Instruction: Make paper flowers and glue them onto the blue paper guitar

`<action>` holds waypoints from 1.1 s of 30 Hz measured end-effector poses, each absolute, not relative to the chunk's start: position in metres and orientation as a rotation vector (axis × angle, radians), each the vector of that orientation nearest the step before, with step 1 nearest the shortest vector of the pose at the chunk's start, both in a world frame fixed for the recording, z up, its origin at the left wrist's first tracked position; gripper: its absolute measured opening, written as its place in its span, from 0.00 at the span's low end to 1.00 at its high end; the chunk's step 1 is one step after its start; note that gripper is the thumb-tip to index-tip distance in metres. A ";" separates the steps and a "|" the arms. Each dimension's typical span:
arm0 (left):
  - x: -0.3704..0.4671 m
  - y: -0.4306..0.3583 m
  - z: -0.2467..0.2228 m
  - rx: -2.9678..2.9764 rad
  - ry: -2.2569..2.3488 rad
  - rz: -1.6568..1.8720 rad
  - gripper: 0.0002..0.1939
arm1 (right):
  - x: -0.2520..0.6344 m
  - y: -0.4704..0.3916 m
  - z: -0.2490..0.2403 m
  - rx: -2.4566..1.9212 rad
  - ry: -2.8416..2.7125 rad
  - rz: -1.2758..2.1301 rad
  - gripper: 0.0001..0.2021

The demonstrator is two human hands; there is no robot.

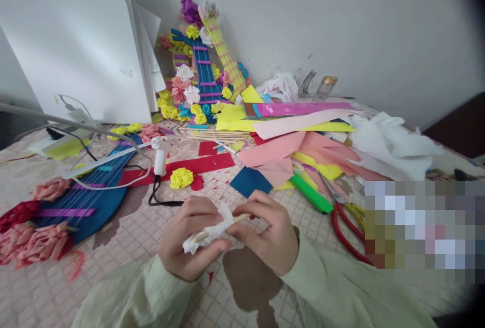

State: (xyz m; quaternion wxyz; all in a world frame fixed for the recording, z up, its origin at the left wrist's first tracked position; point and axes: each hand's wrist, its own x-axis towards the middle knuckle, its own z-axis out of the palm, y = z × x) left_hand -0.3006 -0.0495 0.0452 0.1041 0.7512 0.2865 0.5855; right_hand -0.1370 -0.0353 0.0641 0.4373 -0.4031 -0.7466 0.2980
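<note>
My left hand (191,239) is closed around a piece of crumpled white paper (212,232) at the lower middle. A thin wooden stick (242,218) sticks out of the paper's right side, and a pale wooden end shows at its left. My right hand (271,232) pinches the stick between thumb and fingers, close to the paper. Just behind my left hand lie a yellow paper flower (181,178) and a white glue gun (160,156) standing upright with a black cord.
At left lies a blue paper guitar (102,201) with pink flowers. Decorated paper guitars (204,73) lean against the wall. Coloured paper strips (273,151), a green roll (310,194) and red-handled scissors (348,232) are at right. A white cable crosses the left side.
</note>
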 end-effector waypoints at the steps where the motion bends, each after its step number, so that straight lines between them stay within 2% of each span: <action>1: -0.300 -0.049 0.045 2.195 0.847 1.752 0.13 | -0.138 -0.036 0.064 -0.999 -1.857 0.747 0.13; 10: -0.295 -0.050 0.049 2.035 1.127 1.787 0.09 | -0.136 -0.036 0.060 -0.968 -1.873 0.857 0.11; 18: -0.288 -0.044 0.044 1.735 1.315 1.685 0.00 | -0.135 -0.031 0.055 -1.102 -1.899 0.820 0.13; 23: -0.284 -0.042 0.040 1.462 1.361 1.602 0.07 | -0.134 -0.028 0.052 -1.145 -1.943 0.757 0.14; 33: -0.283 -0.040 0.046 1.308 1.457 1.505 0.08 | -0.137 -0.026 0.046 -1.152 -1.994 0.715 0.14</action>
